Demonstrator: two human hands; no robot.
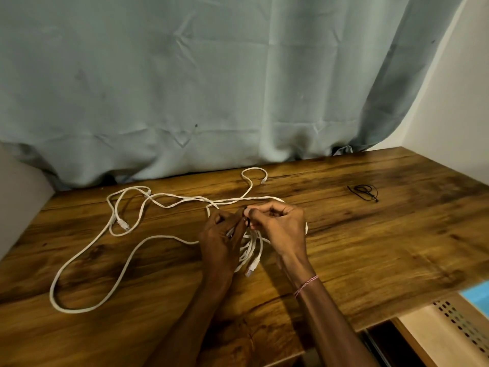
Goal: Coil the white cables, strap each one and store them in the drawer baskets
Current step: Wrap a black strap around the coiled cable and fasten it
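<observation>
Centrally, left hand (221, 234), right hand (280, 226) on white cable (253, 246).

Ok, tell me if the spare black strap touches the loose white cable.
Apart: head view shows bare tabletop between spare black strap and white cable.

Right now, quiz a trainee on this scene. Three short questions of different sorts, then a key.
1. True or false: the left hand grips the coil while the right hand pinches a strap.
2. The spare straps lie: A) right of the hands, B) left of the hands, C) on the coil.
3. Fill in: the loose cable lies to the hands' ____.
Key: 1 true; 2 A; 3 left.
</observation>
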